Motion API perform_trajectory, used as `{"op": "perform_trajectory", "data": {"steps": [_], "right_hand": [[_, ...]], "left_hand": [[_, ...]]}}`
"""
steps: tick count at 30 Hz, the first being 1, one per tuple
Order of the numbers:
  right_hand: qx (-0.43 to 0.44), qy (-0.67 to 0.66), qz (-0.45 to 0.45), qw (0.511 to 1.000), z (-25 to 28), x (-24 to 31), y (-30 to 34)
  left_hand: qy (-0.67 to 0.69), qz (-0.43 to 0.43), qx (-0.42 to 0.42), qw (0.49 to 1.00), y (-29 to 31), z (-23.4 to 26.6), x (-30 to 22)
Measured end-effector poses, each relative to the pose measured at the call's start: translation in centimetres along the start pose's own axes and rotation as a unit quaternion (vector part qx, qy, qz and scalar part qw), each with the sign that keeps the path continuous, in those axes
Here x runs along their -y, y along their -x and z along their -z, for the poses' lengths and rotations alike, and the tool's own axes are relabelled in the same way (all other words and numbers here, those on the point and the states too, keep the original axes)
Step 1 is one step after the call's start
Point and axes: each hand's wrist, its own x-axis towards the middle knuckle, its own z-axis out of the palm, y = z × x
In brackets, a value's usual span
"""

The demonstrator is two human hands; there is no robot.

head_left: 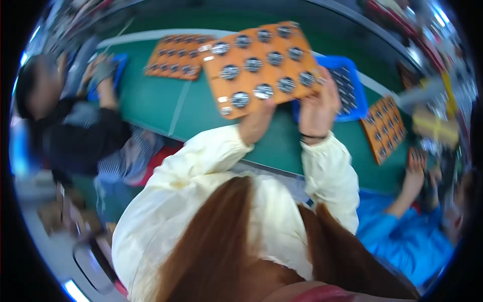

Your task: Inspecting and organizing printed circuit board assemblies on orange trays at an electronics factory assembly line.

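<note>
An orange rectangular board is held up over the green table, tilted toward me. Rows of several round, dark, shiny metallic parts are set in it, with small pale pieces along its left edge. My left hand grips the lower edge near its middle, the thumb over the front and the other fingers hidden behind. At the lower right corner, my right hand holds the board with its fingers raised along the side. Beside and partly behind that hand stands a blue tray containing several small dark parts.
A similar orange board lies at the far left of the green table, another at the right. On the left, a co-worker's gloved hand is by a second blue tray. A co-worker's blue sleeve is close on my right.
</note>
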Motion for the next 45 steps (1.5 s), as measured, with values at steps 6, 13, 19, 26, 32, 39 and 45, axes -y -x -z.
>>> {"op": "perform_trajectory", "data": {"steps": [6,13,19,26,32,39,45], "right_hand": [[0.142,0.116,-0.062,0.981,-0.8,0.2,1.8],[0.272,0.161,-0.147,0.937,-1.5,0.0,1.5],[0.305,0.174,-0.168,0.921,-1.5,0.1,1.1],[0.373,0.16,-0.168,0.898,-0.7,2.4,0.1],[0.369,0.155,-0.163,0.902,-0.1,3.1,-0.9],[0.306,0.201,-0.076,0.928,1.3,5.2,-1.0],[0.287,0.19,-0.039,0.938,3.0,5.8,-1.3]], "left_hand": [[0.232,0.038,-0.019,0.972,-1.0,4.9,-5.5],[0.092,0.0,-0.191,0.977,-3.0,13.1,-13.2],[0.073,-0.044,-0.234,0.969,-6.5,19.3,-13.4],[0.085,-0.032,-0.216,0.972,-8.1,23.5,-11.5],[-0.037,0.002,-0.242,0.97,-7.0,22.5,-11.3],[-0.12,-0.023,-0.295,0.948,-7.6,22.9,-11.1],[-0.138,-0.033,-0.311,0.94,-7.4,24.1,-11.1]]}}
